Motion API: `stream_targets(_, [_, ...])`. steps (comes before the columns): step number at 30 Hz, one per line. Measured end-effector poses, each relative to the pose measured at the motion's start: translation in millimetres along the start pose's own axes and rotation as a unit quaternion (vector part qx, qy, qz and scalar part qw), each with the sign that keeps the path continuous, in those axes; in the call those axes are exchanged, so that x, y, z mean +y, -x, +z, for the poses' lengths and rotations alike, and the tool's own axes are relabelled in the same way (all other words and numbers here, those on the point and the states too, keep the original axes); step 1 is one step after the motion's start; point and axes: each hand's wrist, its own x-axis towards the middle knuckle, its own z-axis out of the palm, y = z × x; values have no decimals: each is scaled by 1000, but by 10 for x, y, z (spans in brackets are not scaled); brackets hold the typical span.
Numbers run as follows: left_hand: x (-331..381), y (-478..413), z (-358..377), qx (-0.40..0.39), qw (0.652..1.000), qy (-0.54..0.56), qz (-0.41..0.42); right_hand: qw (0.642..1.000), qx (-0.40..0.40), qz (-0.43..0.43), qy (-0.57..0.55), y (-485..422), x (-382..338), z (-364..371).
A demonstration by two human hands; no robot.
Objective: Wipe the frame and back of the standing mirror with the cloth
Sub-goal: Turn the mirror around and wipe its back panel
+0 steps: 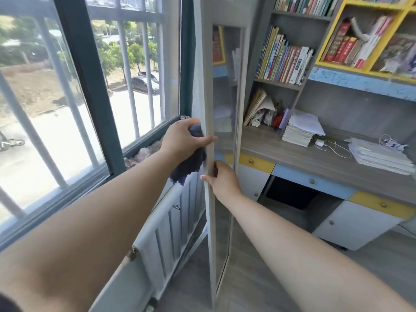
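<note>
The tall standing mirror [208, 86] with a pale grey frame stands upright and nearly edge-on in the middle of the view, its glass reflecting the shelves. My left hand [183, 140] presses a dark blue cloth [191, 164] against the frame's left side and back, with the thumb hooked over the front edge. Just below, my right hand [222, 179] grips the same edge of the frame, fingers wrapped around it. Most of the mirror's back is hidden from me.
A big barred window [90, 86] fills the left. Under it stands a white slatted rack [171, 224]. On the right is a wooden desk [304, 154] with stacks of paper, drawers below and bookshelves [286, 61] above. Grey floor [258, 278] lies beneath.
</note>
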Motion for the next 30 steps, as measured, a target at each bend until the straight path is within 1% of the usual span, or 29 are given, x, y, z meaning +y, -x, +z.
stream_targets(3, [-55,-22,-11,4,1000,12,-5,1000,7,0,2,-5,-33,43])
stream_targets(7, [-159,22,-28,0,998,55,-3,1000,19,-14,-4,68,-41,118])
stream_targets(13, [-192,114,-56,-34,997,65,-3,1000,28,-4,-9,219,-36,134])
stream_targets(16, [-180,146,-115,-59,996,67,-5,1000,14,14,-6,262,-88,125])
stream_targets(18, [-201,193,-164,-62,996,68,-15,1000,13,22,0,280,-139,106])
stream_targets(20, [-256,261,-223,-48,996,66,-28,999,50,-2,6,322,-223,97])
stream_targets(23, [-389,377,-305,-34,996,57,-66,986,153,-59,-2,432,-408,92])
stream_targets(25, [-500,478,-380,-29,993,54,-97,957,252,-141,1,518,-525,107])
stream_targets(26, [-561,524,-418,-25,992,51,-112,942,282,-183,4,564,-571,128])
stream_targets(27, [-631,576,-464,-19,991,45,-128,932,287,-221,9,600,-612,167])
stream_targets(28, [-688,613,-486,-10,989,41,-145,931,268,-249,12,623,-631,200])
stream_targets(29, [-744,656,-528,1,986,36,-163,938,228,-260,6,640,-661,256])
stream_targets(30, [-790,692,-563,13,983,34,-180,953,172,-248,-9,641,-683,322])
